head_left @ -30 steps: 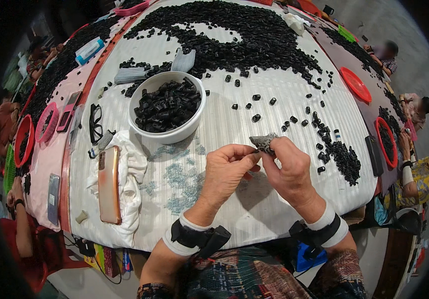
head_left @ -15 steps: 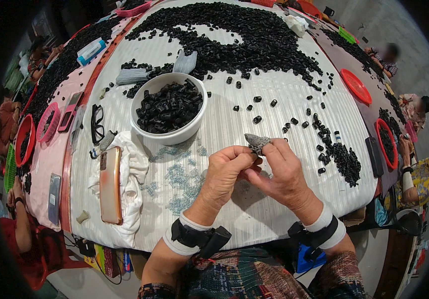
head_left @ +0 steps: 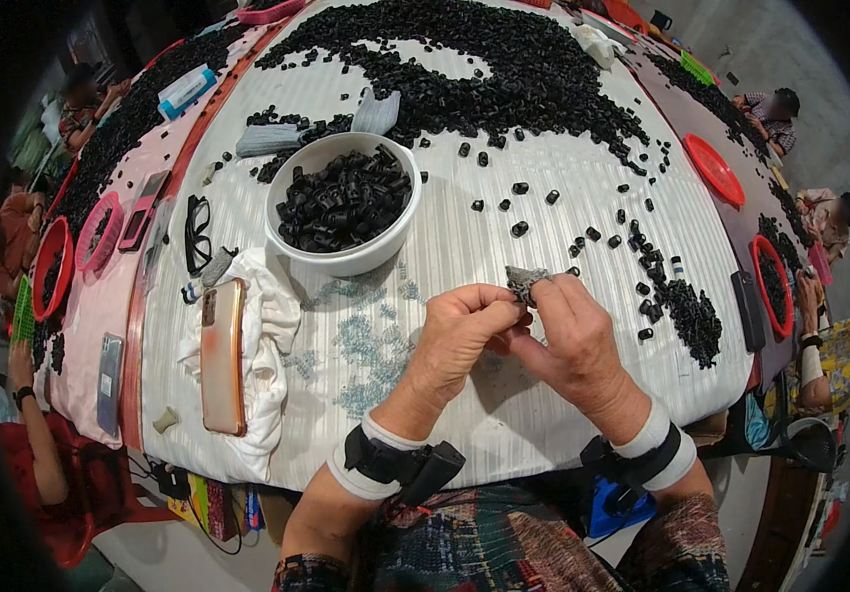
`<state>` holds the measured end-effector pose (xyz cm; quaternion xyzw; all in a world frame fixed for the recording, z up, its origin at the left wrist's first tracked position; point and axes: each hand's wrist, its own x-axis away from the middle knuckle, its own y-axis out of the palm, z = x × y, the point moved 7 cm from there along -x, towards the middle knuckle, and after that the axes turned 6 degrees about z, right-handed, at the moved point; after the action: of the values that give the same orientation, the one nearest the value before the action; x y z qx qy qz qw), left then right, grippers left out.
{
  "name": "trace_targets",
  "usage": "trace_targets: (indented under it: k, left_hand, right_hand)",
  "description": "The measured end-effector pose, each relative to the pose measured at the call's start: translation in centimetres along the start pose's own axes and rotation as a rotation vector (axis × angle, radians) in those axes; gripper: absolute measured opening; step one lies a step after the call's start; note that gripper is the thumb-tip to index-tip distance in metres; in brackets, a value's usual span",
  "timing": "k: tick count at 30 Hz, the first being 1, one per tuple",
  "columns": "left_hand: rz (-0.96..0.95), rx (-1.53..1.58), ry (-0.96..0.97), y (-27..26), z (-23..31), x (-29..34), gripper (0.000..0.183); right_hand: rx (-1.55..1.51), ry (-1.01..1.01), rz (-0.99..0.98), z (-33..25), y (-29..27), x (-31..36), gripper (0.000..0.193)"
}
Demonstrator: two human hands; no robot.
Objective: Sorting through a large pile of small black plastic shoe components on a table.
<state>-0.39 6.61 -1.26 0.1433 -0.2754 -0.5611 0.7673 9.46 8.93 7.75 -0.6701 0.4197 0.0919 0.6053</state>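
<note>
Above the near middle of the table my left hand (head_left: 460,331) and my right hand (head_left: 573,335) meet at their fingertips. The left thumb and forefinger are pinched together, and whatever lies between them is hidden. At the fingertips of my right hand sits a grey cloth piece (head_left: 524,280), like a finger sleeve; I cannot tell if it is worn or held. The right fingers are bent and closed towards the left ones. Left of the hands stands a white bowl (head_left: 346,259) full of small black plastic parts (head_left: 341,197). Tiny clear bluish bits (head_left: 366,345) lie scattered beside my left hand.
A big heap of black parts (head_left: 484,89) covers the far table; a smaller pile (head_left: 694,321) lies right. On the left are a phone (head_left: 223,355) on white cloth (head_left: 272,335) and black glasses (head_left: 196,235). Other people sit along both sides, with red baskets (head_left: 711,170).
The whole view has shifted slightly. The grey cloth piece has turned a little and its tip now sits closer to my right fingers. Both hands stay together.
</note>
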Motion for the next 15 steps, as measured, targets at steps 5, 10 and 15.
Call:
trace_targets:
  k: [5,10,15]
  left_hand:
    - [0.017,-0.031,0.014,0.2,0.1,0.0,0.020]
    - [-0.008,0.083,-0.023,-0.1,-0.3,-0.3,0.020]
    - [-0.015,0.085,-0.060,0.0,-0.6,-0.3,0.021]
  right_hand:
    - [0.058,-0.035,0.020,0.0,-0.2,-0.2,0.033]
    - [0.060,-0.053,0.022,0.6,-0.6,-0.4,0.029]
    - [0.047,-0.067,0.022,0.9,-0.7,-0.2,0.028]
